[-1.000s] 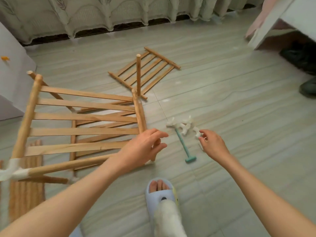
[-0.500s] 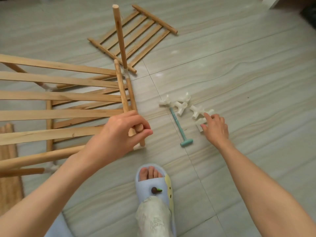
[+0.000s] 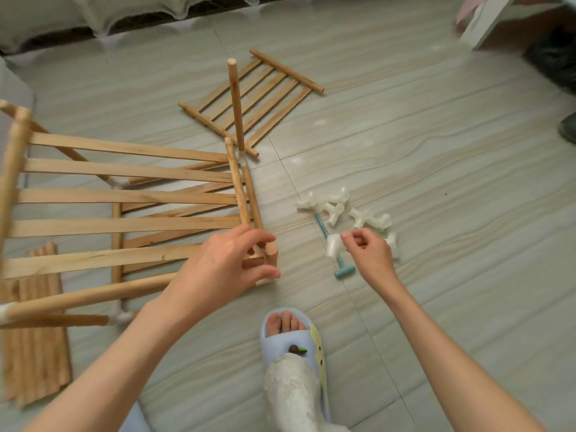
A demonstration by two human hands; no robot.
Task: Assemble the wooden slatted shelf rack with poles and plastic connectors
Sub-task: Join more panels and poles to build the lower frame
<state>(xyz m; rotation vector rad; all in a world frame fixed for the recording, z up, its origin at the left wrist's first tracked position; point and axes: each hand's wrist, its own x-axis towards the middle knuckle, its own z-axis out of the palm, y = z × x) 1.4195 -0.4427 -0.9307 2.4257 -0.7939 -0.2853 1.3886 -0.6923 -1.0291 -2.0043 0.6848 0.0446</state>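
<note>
On the tiled floor (image 3: 436,169), the left hand (image 3: 218,263) curled around the near corner of the half-built slatted rack (image 3: 124,198), while the right hand (image 3: 369,255) pinched a white plastic connector (image 3: 334,246) lifted beside the loose connectors (image 3: 343,210) and a teal mallet (image 3: 341,268).

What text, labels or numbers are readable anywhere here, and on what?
None. No readable text, brand or number shows in the head view.
Wooden slatted rack, loose slat panel and white plastic connectors: no markings visible.
Teal tool: no lettering visible.
Slipper: only a small decoration, no words.
Left hand and right hand cover no visible label.
</note>
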